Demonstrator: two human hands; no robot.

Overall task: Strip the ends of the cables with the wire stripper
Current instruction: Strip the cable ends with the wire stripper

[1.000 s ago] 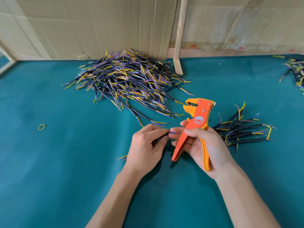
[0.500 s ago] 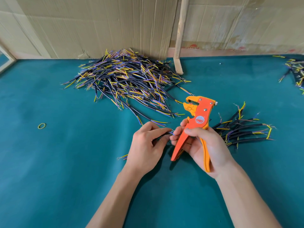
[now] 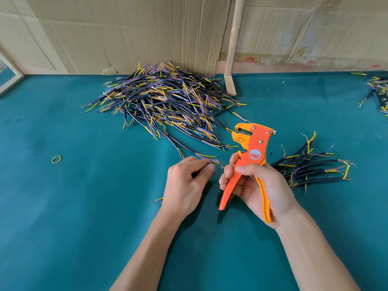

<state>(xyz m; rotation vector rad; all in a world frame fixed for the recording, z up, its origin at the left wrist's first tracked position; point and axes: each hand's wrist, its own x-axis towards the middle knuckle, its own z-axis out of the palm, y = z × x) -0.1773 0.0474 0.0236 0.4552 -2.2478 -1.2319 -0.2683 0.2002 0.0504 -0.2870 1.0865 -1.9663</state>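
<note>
Fingers of the left hand (image 3: 184, 181) are pinched on a cable (image 3: 214, 162); the right hand (image 3: 260, 185) is wrapped round the wire stripper (image 3: 249, 156). Beyond the fingertips a cable heap (image 3: 165, 106) is seen, a smaller bundle (image 3: 312, 169) just right, a rubber band (image 3: 57, 159) far left.

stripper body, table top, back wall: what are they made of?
Wire stripper: looks like orange moulded plastic, smooth, with metal rivets. Table top: teal cloth, probably felt; matte, faint creases. Back wall: brown corrugated cardboard; flutes, folds and a torn edge show.
</note>
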